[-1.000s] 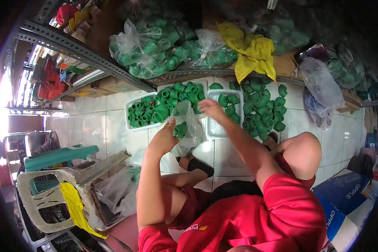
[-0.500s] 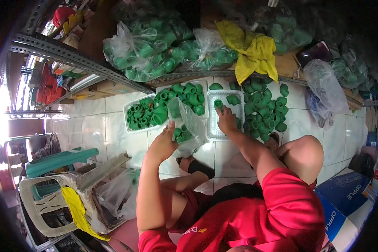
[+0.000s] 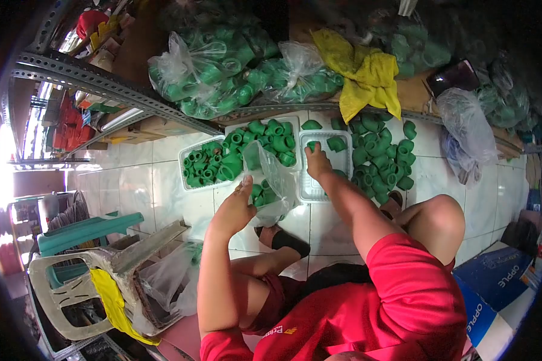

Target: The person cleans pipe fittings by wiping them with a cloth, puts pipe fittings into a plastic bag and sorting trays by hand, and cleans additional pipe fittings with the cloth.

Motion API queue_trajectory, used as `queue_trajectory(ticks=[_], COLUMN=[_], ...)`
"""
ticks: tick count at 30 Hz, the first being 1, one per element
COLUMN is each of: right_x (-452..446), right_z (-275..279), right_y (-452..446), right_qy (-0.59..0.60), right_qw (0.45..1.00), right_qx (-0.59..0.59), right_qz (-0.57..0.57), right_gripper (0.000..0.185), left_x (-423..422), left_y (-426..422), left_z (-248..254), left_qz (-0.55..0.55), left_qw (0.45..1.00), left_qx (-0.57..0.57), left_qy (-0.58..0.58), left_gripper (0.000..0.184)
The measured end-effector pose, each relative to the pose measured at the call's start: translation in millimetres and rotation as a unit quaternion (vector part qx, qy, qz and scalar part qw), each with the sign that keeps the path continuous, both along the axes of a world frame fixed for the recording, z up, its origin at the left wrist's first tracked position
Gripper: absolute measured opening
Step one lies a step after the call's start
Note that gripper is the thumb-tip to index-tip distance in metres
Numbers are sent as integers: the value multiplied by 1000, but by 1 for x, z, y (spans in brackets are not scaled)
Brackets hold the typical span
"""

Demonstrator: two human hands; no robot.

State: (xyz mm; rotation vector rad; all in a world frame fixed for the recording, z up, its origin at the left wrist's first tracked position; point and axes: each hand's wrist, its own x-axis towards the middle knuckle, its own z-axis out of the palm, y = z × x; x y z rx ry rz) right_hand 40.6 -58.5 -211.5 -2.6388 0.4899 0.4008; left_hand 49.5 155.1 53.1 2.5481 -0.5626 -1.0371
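My left hand (image 3: 235, 207) is closed on the rim of a clear plastic bag (image 3: 278, 180). Several green pipe fittings (image 3: 262, 195) lie inside that bag. Over the white plastic tray (image 3: 305, 188), my right hand (image 3: 318, 161) has its fingers closed round a green pipe elbow (image 3: 311, 145), mostly covered by the hand. Another green elbow (image 3: 336, 144) lies in the same tray, close to the right of my fingers. Left of it, a second tray (image 3: 295, 127) is heaped with green elbows, and a third tray (image 3: 182, 171) holds smaller green fittings.
Loose green elbows (image 3: 379, 157) are piled on the tiled floor at right. A metal shelf (image 3: 126, 90) runs behind, bearing bags of green fittings (image 3: 217, 72) and a yellow cloth (image 3: 364, 78). A worn plastic chair (image 3: 60, 295) stands at left, blue boxes (image 3: 494, 277) at right.
My right hand has shifted slightly up and left at the tray, and the elbow in its fingers has turned. My left hand stays on the bag.
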Motion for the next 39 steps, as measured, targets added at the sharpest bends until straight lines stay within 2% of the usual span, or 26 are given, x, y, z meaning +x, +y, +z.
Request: queue_trajectory(ticks=[4, 6, 7, 9, 10, 11, 13, 15, 17, 19, 21, 22, 23, 24, 25, 27, 28, 29, 31, 33, 34, 35, 37, 38, 39], right_x=[-16, -26, -30, -33, -26, -22, -15, -6, 5, 3, 0, -3, -5, -9, -15, -24, -22, -19, -15, -21, -30, -38, -60, -72, -85], right_z=[4, 5, -5, -27, -16, -6, 41, 102, 119, 153, 144, 143, 143, 140, 126, 110, 108, 105, 93, 65, 55, 48, 38, 32, 21], right_y=[-6, -11, -14, -14, -17, -20, -22, -25, -7, 21, 54, 68, 80, 90, 100, 113, 104, 91, 59, 24, 11, -2, -18, -20, -19], right_qy=[22, -1, 0, -87, -103, -49, -79, 27, 104, 145, 146, 144, 138, 129, 130, -162, -159, -157, -240, -232, -94, 47, 202, 200, 156], right_qw=[996, 996, 996, 976, 960, 830, 645, 484, 409, 506, 608, 608, 737, 842, 842, 896, 831, 832, 863, 943, 985, 991, 950, 951, 956], right_qx=[64, 83, 82, 193, 245, 504, 729, 868, 905, 849, 781, 781, 662, 524, 524, 413, 533, 532, 441, 236, 136, 32, -37, -37, -91], right_qz=[-56, 30, 30, -56, -88, -234, -217, -104, 53, 40, 4, 0, 2, 2, -2, 32, -19, -19, -62, -25, 50, 121, 234, 235, 232], right_gripper=[41, 56, 56, 74, 82, 82, 76, 68, 63, 60, 63, 63, 62, 61, 61, 46, 30, 30, 19, 18, 22, 26, 35, 35, 37], left_x=[1, 0, 0, 2, 2, 0, -2, 0, -1, 0, 1, 0, -1, -1, -1, 0, 0, 0, 0, 1, 0, 1, 1, 1, 2], left_y=[1, 2, 1, 3, 6, 11, 14, 12, 7, 5, 1, -1, -1, 1, 4, 9, 10, 10, 12, 11, 10, 10, 8, 7, 6], left_z=[-2, -3, -3, -5, -11, -16, -21, -21, -16, -14, -8, -4, -5, -8, -12, -19, -18, -17, -16, -16, -17, -17, -16, -13, -12], left_qz=[-5, -6, -5, 0, -8, -16, -23, -37, -13, -18, 5, 6, 3, -2, -7, -20, -16, -11, -3, -2, -3, -13, -23, -21, -18], left_qw=[1000, 1000, 1000, 1000, 999, 998, 997, 995, 999, 998, 1000, 1000, 1000, 1000, 999, 999, 999, 998, 998, 999, 999, 999, 998, 999, 999], left_qx=[-2, -9, -1, 6, -6, -16, -16, -21, -6, -5, 1, 16, 15, 10, 5, -2, 17, 36, 40, 34, 31, 25, 22, 27, 33], left_qy=[-2, -2, -5, -12, -38, -61, -74, -91, -51, -54, -17, -15, -14, -25, -35, -45, -44, -45, -41, -31, -31, -41, -52, -40, -28], left_gripper=[66, 66, 67, 67, 68, 70, 70, 70, 71, 72, 69, 69, 69, 68, 68, 72, 72, 71, 71, 72, 72, 72, 72, 72, 71])
